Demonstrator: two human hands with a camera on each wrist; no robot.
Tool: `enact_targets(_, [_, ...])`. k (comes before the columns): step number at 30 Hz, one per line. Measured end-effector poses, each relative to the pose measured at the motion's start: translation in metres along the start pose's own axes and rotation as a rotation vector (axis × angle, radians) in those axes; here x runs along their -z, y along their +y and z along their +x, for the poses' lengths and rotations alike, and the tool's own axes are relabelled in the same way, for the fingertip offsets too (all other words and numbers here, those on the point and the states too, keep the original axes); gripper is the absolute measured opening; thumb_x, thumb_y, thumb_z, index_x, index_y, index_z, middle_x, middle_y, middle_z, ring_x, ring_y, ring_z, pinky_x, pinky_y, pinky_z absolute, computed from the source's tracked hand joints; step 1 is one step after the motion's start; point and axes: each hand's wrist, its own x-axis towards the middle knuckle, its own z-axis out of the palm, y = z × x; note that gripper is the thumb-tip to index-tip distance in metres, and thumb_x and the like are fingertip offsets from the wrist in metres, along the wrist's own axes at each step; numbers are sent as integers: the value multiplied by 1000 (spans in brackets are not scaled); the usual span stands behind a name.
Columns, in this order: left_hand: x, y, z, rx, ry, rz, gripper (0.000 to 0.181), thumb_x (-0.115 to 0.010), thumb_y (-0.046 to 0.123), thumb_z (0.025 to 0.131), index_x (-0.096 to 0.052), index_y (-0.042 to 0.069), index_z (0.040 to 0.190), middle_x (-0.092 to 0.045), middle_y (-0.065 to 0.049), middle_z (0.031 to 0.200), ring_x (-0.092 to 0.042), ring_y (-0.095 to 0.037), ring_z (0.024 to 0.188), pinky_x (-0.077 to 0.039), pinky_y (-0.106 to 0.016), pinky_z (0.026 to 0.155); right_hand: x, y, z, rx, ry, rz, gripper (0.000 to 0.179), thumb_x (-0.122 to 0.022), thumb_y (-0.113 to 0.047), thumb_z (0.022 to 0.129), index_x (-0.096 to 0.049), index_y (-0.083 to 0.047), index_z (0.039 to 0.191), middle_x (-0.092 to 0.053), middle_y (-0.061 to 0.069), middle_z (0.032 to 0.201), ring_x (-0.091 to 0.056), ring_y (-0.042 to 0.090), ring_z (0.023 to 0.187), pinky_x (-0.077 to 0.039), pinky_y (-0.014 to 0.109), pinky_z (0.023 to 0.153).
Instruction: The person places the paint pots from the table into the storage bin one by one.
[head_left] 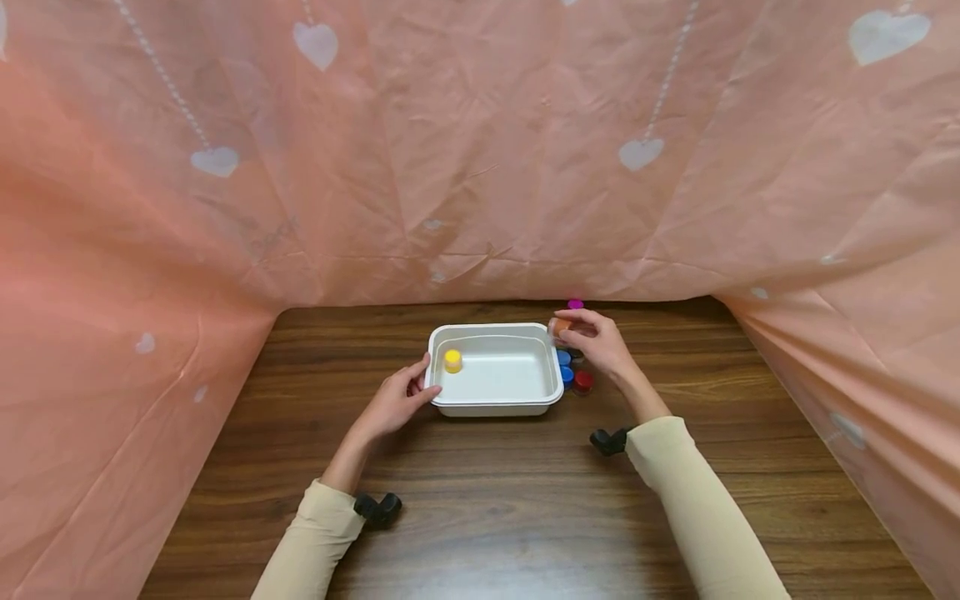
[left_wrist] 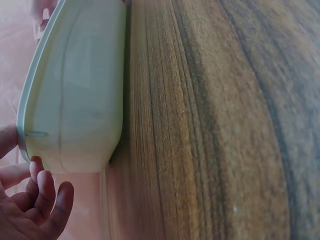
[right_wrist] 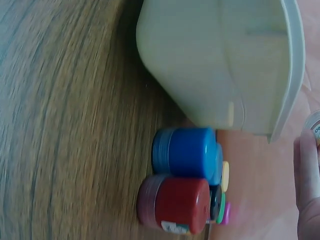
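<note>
A white plastic tub (head_left: 498, 410) stands on the table with one small yellow paint jar (head_left: 452, 361) inside, towards its left end. My left hand (head_left: 395, 400) holds the tub's left rim, thumb over the edge and fingers outside. In the left wrist view several fingers (left_wrist: 46, 192) curl loosely below the corner. Over the tub's right rim, my right hand (head_left: 602, 343) pinches a small clear-sided orange paint jar (head_left: 558, 327) between thumb and fingers. Only a sliver of that jar (right_wrist: 316, 129) appears in the right wrist view.
Beside the tub's right wall stand a red jar (right_wrist: 180, 205), a blue jar (right_wrist: 185, 152), a black jar (right_wrist: 215, 202), a green-lidded jar (right_wrist: 222, 207), a magenta-lidded jar (head_left: 575, 305) and others partly hidden. A pink curtain (head_left: 480, 167) hangs behind the wooden table (head_left: 480, 500).
</note>
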Motion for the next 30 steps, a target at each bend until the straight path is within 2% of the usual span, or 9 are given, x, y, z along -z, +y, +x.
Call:
enact_targets(5, [1,1,1,2,-4,5,66,-72,19,99,-43,-2,154,-52,-6,89,-49,-18,80,-41,-22,68,-10,0,4,10,-13,64,39,-66,2,98,-59,13,134,-53,31,130,-67,1,87,-63,21,82])
enact_targets(9, [0,0,2,9,-11,3,66,-72,20,99,-43,-1,155,-52,-6,90,-49,-17,81,-41,-22,69,-17,-1,5,12,-20,51,40,-67,2,97,-59,11,135,-56,34,130,-67,1,85,-60,16,78])
enact_targets(14, [1,-1,1,2,-14,-2,66,-71,21,100,-43,-3,155,-52,-6,90,-49,-16,81,-41,-22,67,-24,-1,7,18,-46,53,40,-66,3,97,-59,10,136,-57,36,128,-68,5,86,-62,21,82])
enact_targets(22, [1,-1,1,14,-12,0,66,-71,21,100,-43,-1,155,-53,-6,90,-49,-17,81,-42,-21,68,-39,-4,10,24,-37,20,42,-73,3,92,-61,8,132,-57,23,122,-63,13,89,-54,15,77])
enact_targets(25, [1,-1,0,15,-10,1,66,-71,21,100,-43,-1,155,-53,-6,90,-49,-17,81,-42,-22,68,-44,-6,11,26,-33,-1,43,-77,2,90,-62,6,131,-57,21,121,-60,19,95,-53,15,77])
enact_targets(30, [0,-1,1,12,-12,0,66,-71,20,100,-42,-1,155,-53,-6,90,-49,-16,81,-42,-21,68,-51,-9,11,7,-39,35,44,-79,2,88,-61,8,128,-55,20,121,-61,24,100,-54,15,76])
